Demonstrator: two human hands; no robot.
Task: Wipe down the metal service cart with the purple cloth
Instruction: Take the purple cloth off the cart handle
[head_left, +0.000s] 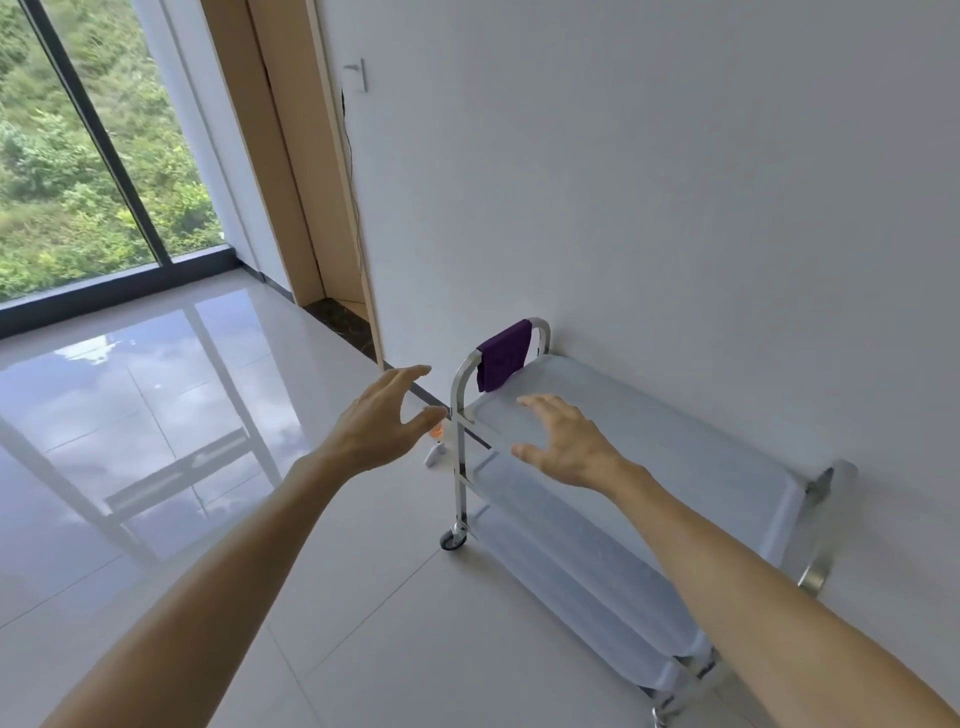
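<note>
The metal service cart (675, 447) stands against the white wall, with shelves one above another and a curved handle at its far left end. A purple cloth (503, 355) hangs folded over that handle. My left hand (382, 415) hovers in the air left of the handle, fingers spread and empty. Above the top shelf's near left corner floats my right hand (563, 441), fingers spread, holding nothing, a short way below the cloth. Neither hand touches the cart or the cloth.
A small white bottle with an orange top (436, 444) sits on the floor just left of the cart's leg. The wall runs right behind the cart. A wooden door frame (291, 171) and a large window (78, 156) lie to the left, with glossy tile floor (182, 415) between.
</note>
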